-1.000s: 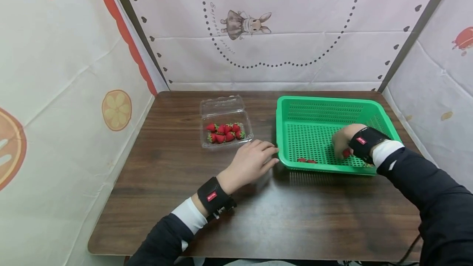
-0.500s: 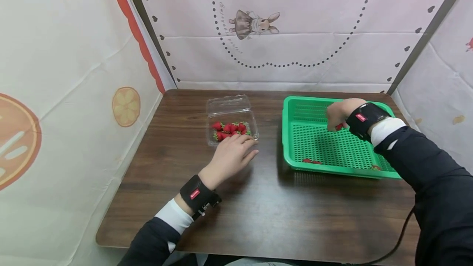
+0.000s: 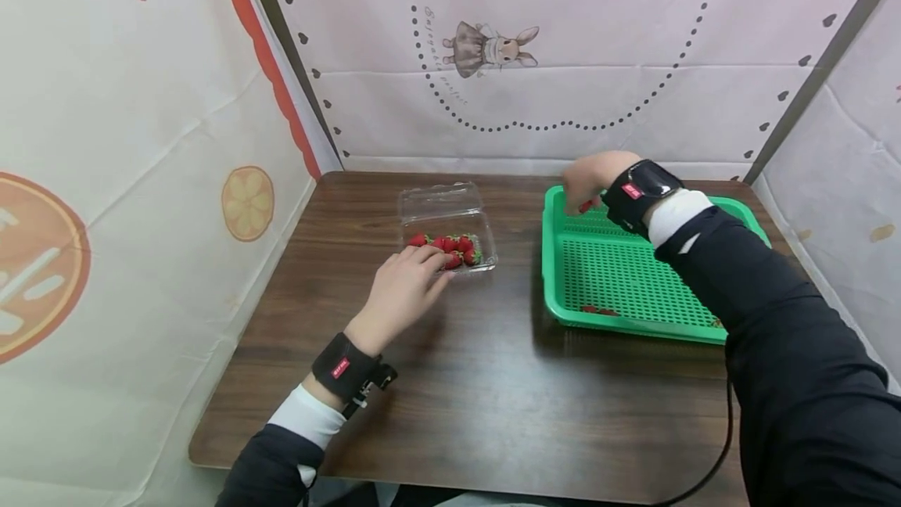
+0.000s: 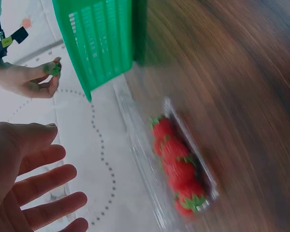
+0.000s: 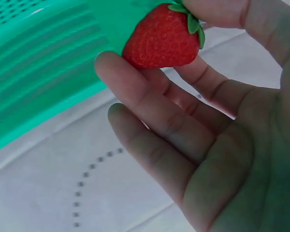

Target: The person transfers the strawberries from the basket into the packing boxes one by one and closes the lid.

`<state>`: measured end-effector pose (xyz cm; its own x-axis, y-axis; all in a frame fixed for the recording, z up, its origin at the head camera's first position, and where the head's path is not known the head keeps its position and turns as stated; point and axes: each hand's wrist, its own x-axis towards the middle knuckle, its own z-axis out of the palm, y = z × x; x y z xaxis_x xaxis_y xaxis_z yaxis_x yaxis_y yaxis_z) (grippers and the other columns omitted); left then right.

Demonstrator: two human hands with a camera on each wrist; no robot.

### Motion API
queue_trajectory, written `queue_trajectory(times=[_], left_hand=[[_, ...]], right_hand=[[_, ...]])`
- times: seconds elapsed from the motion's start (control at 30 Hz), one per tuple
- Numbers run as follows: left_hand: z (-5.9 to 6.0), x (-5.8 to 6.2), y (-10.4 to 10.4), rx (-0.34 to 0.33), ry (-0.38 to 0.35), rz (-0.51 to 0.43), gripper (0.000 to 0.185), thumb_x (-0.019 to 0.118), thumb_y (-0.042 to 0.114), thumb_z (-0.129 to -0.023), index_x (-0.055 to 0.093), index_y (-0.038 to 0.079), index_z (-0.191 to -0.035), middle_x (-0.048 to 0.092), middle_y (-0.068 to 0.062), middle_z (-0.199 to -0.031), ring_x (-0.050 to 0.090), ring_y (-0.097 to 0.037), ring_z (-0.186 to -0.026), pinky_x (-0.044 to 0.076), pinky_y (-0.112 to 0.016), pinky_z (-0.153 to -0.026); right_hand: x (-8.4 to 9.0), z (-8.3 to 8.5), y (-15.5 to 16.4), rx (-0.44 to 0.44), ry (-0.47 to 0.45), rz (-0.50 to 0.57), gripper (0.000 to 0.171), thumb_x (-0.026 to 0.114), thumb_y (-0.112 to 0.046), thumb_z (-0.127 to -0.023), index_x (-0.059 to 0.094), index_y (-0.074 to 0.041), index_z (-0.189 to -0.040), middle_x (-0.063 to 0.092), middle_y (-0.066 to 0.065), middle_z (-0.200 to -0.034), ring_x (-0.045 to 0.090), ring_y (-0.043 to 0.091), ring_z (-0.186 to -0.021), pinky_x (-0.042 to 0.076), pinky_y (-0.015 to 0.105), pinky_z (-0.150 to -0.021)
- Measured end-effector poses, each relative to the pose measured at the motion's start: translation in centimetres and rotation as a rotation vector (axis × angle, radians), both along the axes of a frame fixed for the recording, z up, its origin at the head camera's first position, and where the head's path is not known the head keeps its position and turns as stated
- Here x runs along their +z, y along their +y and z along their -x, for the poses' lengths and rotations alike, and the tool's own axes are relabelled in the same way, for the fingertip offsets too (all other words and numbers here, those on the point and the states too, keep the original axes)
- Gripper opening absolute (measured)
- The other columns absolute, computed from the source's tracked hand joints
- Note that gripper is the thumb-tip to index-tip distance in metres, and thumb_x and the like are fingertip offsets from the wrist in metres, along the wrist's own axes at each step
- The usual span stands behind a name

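Note:
My right hand (image 3: 587, 178) hovers over the far left corner of the green basket (image 3: 704, 327) and pinches a red strawberry (image 5: 162, 41) between thumb and forefinger. The same strawberry (image 3: 585, 206) shows as a red speck under that hand in the head view. My left hand (image 3: 404, 292) lies with straight fingers at the near edge of the clear plastic clamshell (image 3: 443, 206), its fingertips over the fruit. Several strawberries (image 3: 450, 249) lie in the clamshell's tray; in the left wrist view these strawberries (image 4: 179, 169) look blurred. Two strawberries (image 3: 597, 309) lie at the basket's near rim.
The brown wooden table (image 3: 493, 397) is walled in by printed cloth on the left, back and right. The clamshell's lid lies open toward the back wall. A black cable (image 3: 711, 460) hangs off the table's front right edge.
My right hand lifted a strawberry from the basket's near right part and carried it up and left to the far left corner. My left hand slid from beside the basket to the clamshell.

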<state>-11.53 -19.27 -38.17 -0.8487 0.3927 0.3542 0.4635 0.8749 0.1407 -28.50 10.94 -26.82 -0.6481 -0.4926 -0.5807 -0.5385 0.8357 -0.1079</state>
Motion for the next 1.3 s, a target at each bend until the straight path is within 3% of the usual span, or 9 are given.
queue_trajectory(times=[0.23, 0.37, 0.53, 0.8, 1.07, 1.3], left_hand=[[0.0, -0.4, -2.0, 0.068, -0.031, 0.004, 0.031, 0.068, 0.033, -0.097, 0.073, 0.011, -0.119, 0.07, -0.006, -0.116, 0.063, -0.026, -0.107, 0.054, -0.045, -0.085], [-0.1, -0.9, -2.7, 0.107, -0.053, 0.013, 0.031, 0.07, 0.032, -0.097, 0.073, 0.011, -0.119, 0.07, -0.006, -0.115, 0.063, -0.027, -0.107, 0.054, -0.045, -0.083], [-0.2, -1.6, -3.5, 0.13, -0.044, 0.033, 0.031, 0.07, 0.031, -0.096, 0.073, 0.009, -0.117, 0.071, -0.009, -0.114, 0.065, -0.028, -0.105, 0.055, -0.046, -0.082], [-0.3, -2.7, -4.2, 0.144, -0.049, 0.022, 0.031, 0.07, 0.03, -0.097, 0.073, 0.006, -0.116, 0.071, -0.01, -0.113, 0.065, -0.029, -0.103, 0.055, -0.047, -0.08], [-0.1, -3.7, -4.6, 0.155, -0.036, 0.062, 0.029, 0.072, 0.026, -0.095, 0.073, 0.006, -0.116, 0.07, -0.011, -0.112, 0.065, -0.03, -0.102, 0.055, -0.048, -0.08], [-0.1, -4.1, -4.5, 0.147, -0.049, 0.051, 0.026, 0.073, 0.02, -0.094, 0.073, 0.005, -0.115, 0.07, -0.012, -0.111, 0.065, -0.031, -0.101, 0.055, -0.048, -0.082]], right_hand=[[0.5, 0.6, -4.1, 0.084, 0.038, 0.041, 0.019, 0.06, -0.011, -0.087, 0.052, -0.014, -0.07, 0.055, 0.0, -0.068, 0.058, 0.019, -0.065, 0.04, 0.029, -0.06], [0.0, 0.8, -6.4, 0.121, 0.058, 0.065, 0.024, 0.057, -0.006, -0.082, 0.045, -0.017, -0.064, 0.045, -0.004, -0.061, 0.047, 0.014, -0.057, 0.037, 0.028, -0.058], [-0.8, 0.6, -9.0, 0.156, 0.105, 0.102, 0.028, 0.065, -0.016, -0.087, 0.046, -0.016, -0.065, 0.044, -0.004, -0.062, 0.04, 0.013, -0.057, 0.037, 0.03, -0.06], [-3.1, 0.4, -12.6, 0.176, 0.128, 0.15, 0.017, 0.066, -0.016, -0.087, 0.051, -0.015, -0.079, 0.049, -0.002, -0.073, 0.045, 0.015, -0.064, 0.038, 0.03, -0.061], [-5.8, 0.1, -15.7, 0.167, 0.078, 0.142, 0.021, 0.065, -0.017, -0.09, 0.051, -0.014, -0.074, 0.046, -0.002, -0.068, 0.041, 0.013, -0.06, 0.037, 0.028, -0.061], [-8.4, -0.7, -17.2, 0.159, 0.078, 0.13, 0.01, 0.068, -0.018, -0.085, 0.06, -0.012, -0.084, 0.058, 0.003, -0.087, 0.051, 0.017, -0.074, 0.042, 0.03, -0.066]])
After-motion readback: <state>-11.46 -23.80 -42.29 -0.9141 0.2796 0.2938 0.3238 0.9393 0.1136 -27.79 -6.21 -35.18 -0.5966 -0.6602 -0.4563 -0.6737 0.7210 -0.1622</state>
